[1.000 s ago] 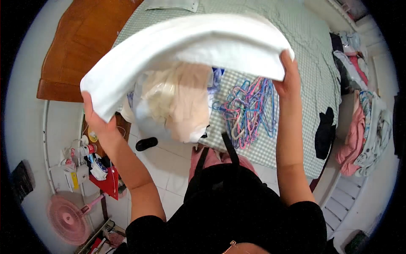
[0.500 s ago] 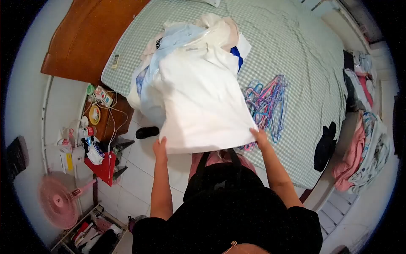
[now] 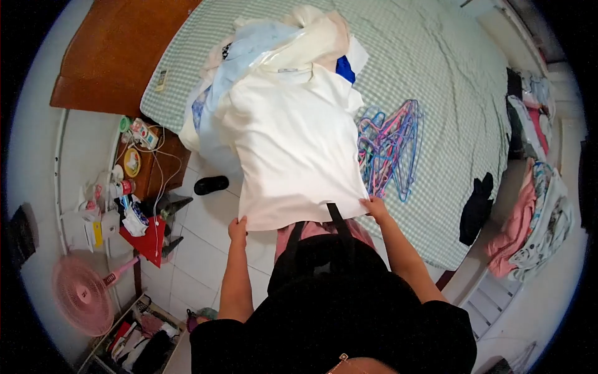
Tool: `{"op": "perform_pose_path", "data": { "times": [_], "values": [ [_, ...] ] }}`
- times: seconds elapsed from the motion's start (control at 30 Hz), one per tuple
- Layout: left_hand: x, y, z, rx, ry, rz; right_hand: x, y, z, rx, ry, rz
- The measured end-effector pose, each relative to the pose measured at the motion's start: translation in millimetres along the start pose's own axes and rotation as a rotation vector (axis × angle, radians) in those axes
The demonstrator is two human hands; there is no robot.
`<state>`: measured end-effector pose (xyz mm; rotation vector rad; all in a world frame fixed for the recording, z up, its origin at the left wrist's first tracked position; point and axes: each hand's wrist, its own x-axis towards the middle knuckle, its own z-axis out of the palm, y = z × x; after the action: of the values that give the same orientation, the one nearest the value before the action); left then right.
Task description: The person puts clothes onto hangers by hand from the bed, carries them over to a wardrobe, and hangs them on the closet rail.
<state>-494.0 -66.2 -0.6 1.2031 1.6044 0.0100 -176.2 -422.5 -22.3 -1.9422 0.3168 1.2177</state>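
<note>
On my head view, the checked bedspread (image 3: 451,81) stretches on the right from the tangled hangers (image 3: 392,149) across to a black garment (image 3: 476,209) lying near its right edge. The bed's near edge shows only to the right of the right hand (image 3: 375,209); farther left the white T-shirt (image 3: 299,143) covers it. On the left I have a strip of tiled floor (image 3: 205,232) between the left forearm and the nightstand (image 3: 171,163), with a black shoe (image 3: 211,185) on it, near the shirt's left side. Wooden headboard (image 3: 118,56) bounds the far left; pink fan (image 3: 83,295) stands at near left, well apart from the left hand (image 3: 237,229). Hard to read: the clothes pile (image 3: 255,47) sits under and beyond the shirt's far end, so I can't separate its lower layers. The shirt's left sleeve side blends into pale fabric, the hangers' left ends run behind its right side, and a black strap (image 3: 339,224) crosses in front of its hem right of middle. The lens's dark rim cuts off the corners. Shirt is spread flat-ish, neckline far, hem near. Both hands are on that hem: left fingers pinched on its left corner, right fingers pinched on its right corner, thumbs on the upper side, other fingertips mostly out of sight.
</note>
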Motion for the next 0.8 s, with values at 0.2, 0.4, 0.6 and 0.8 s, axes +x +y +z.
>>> {"op": "perform_pose_path", "data": {
  "times": [0.2,0.4,0.6,0.8],
  "values": [
    [3.9,-6.1,10.1,0.079,0.032,-0.014,15.3,16.9,-10.3,-0.140,-0.002,-0.088],
    [-0.8,-1.4,16.7,0.140,0.064,-0.038,35.3,18.1,-46.8,-0.173,-0.024,-0.089],
    [-14.9,15.1,31.2,0.195,0.077,-0.057,54.4,-5.3,-93.7,-0.408,0.356,-0.184],
    [-28.7,31.4,40.0,0.303,-0.071,-0.017,78.9,-17.0,-116.6,-0.633,0.536,-0.272]
  ]
}}
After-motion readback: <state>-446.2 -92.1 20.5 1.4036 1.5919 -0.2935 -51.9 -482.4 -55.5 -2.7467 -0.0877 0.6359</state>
